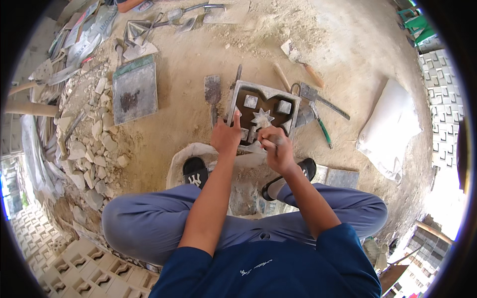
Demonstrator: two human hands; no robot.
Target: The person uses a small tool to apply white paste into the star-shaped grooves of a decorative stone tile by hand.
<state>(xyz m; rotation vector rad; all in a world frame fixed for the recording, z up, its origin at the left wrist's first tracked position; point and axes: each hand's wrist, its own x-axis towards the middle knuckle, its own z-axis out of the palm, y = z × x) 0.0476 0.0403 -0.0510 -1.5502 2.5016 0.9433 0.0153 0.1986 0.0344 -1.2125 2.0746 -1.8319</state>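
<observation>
L hand [227, 136] fwd, R hand [278, 149] curled

The mould [269, 90] is matt and dusty; the sack [390, 129] at three o'clock, plastic-looking with slight sheen; rubble [108, 141] at nine, rough, matt.

We see a grey mould [264, 90] patterned with a pale star [262, 117], blue-grey trousers [149, 213], navy shirt [268, 273], white sack [390, 130]!

tool [278, 140] mostly hidden, mold [269, 91] partly covered
</observation>
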